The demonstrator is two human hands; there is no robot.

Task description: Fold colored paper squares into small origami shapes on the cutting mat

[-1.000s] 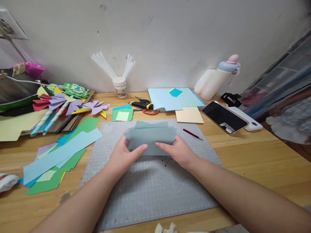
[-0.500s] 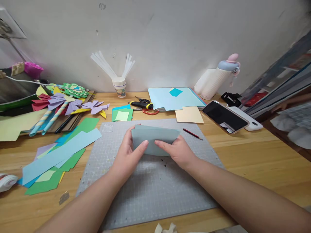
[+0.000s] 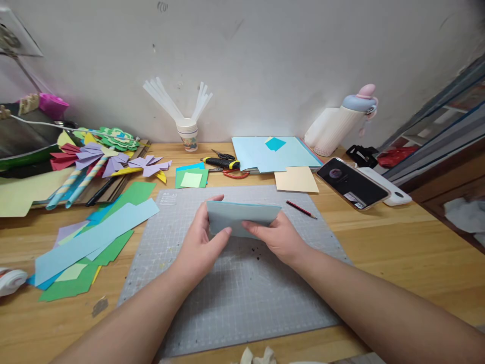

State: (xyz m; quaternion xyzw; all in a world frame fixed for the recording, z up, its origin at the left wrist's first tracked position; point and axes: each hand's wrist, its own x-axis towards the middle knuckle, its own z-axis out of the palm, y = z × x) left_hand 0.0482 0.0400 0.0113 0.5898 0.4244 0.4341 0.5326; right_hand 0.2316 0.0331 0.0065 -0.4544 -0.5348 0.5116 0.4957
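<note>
A folded light blue paper (image 3: 242,215) is held between both hands above the grey cutting mat (image 3: 242,298). My left hand (image 3: 204,237) grips its left end, thumb on the near face and fingers behind. At the right end my right hand (image 3: 282,235) holds it the same way, its thumb lying across the near face. The paper's top edges lie close together. Most fingertips are hidden behind the sheet. Right of the paper, a dark red pencil (image 3: 301,209) rests on the mat.
Paper scraps (image 3: 102,232) and paper flowers (image 3: 94,159) lie left. Behind the mat are a cup of white strips (image 3: 188,135), a yellow-black cutter (image 3: 222,163), scissors (image 3: 223,154) and a blue paper stack (image 3: 273,154). A phone (image 3: 352,183) and bottle (image 3: 343,121) stand right.
The paper has tilted and looks narrower, and its top edges have come closer together. Both hands still hold it. The phone screen has lit up, and the view has shifted slightly.
</note>
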